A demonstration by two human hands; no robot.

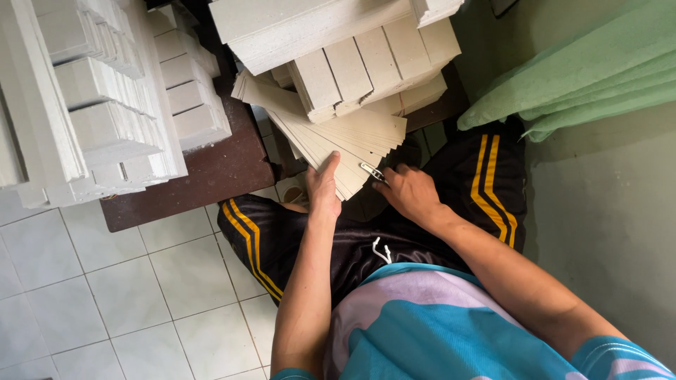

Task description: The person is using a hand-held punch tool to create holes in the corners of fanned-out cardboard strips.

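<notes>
Fingers (331, 163) of your left hand (323, 188) press flat on the fanned card stack (338, 141) over your lap, steadying it, while your right hand (410, 193) pinches a metal clip (372, 171) just right of it.

both forearms reach forward, left hand (323, 188) flat with fingers extended, right hand (408, 191) curled closed.

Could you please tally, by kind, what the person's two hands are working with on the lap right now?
Hands: 2, left hand and right hand
Fanned stacks of grey card sheets: 1, under the left hand
Small metal tools: 1, at the right hand's fingertips
Total: 4
</notes>
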